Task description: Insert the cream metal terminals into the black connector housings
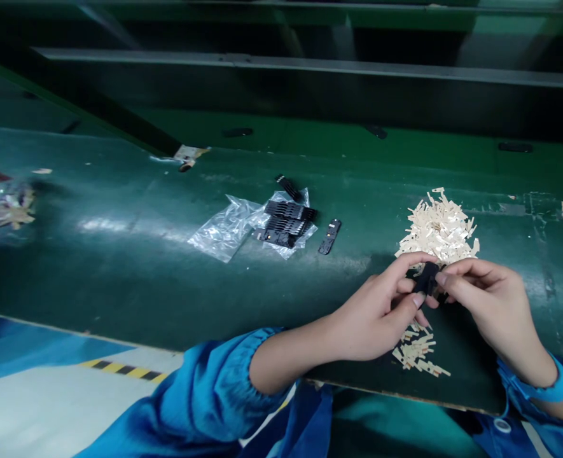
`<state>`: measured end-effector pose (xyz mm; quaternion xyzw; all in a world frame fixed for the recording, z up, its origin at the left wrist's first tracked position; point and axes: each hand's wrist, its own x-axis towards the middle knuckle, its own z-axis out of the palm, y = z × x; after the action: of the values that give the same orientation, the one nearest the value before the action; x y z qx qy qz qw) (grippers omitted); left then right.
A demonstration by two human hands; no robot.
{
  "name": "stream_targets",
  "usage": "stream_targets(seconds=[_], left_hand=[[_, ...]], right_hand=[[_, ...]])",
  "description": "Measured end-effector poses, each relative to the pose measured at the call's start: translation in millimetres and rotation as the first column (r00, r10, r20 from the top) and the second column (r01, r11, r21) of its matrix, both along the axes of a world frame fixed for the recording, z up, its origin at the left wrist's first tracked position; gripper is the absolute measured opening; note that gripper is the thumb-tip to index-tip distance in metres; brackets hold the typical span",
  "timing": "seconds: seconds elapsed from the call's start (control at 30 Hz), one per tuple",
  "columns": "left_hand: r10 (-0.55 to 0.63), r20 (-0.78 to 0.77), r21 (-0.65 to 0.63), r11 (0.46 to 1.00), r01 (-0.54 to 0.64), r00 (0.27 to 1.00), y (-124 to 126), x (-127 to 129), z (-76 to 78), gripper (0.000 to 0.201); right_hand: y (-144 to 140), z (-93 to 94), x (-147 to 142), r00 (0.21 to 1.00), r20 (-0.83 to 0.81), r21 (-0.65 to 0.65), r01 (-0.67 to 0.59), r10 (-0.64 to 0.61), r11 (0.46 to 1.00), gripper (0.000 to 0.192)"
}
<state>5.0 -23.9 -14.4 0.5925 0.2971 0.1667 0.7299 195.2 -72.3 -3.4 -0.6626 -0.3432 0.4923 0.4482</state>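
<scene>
In the head view my left hand is closed round a small, flat black plastic part, thumb in front and fingers behind. My right hand meets its right side with thumb and fingers pinched; what lies between those fingertips is too small and hidden to name. Just behind my hands is a heap of small cream-coloured strips. A smaller group of cream strips lies below them, near the table's front edge. Left of my hands, a single black part rests on the green table.
Several black parts are stacked on a clear plastic bag at mid-table. More black pieces lie along the back beneath a dark shelf. A blurred pile sits far left. A green post slants down to the table.
</scene>
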Motion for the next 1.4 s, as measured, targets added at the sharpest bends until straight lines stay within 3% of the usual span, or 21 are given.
stream_targets(seconds=[0.73,1.4], left_hand=[[0.005,-0.015,-0.027,1.000,-0.005,1.000,-0.9,0.3,2.9,0.049],[0.024,-0.003,-0.065,0.998,-0.024,1.000,-1.8,2.8,1.9,0.048]], right_hand=[[2.0,-1.1,0.1,0.996,-0.086,-0.069,-0.015,0.009,0.997,0.009],[0.8,0.7,-1.8,1.000,-0.028,-0.056,-0.002,0.000,0.998,0.009]])
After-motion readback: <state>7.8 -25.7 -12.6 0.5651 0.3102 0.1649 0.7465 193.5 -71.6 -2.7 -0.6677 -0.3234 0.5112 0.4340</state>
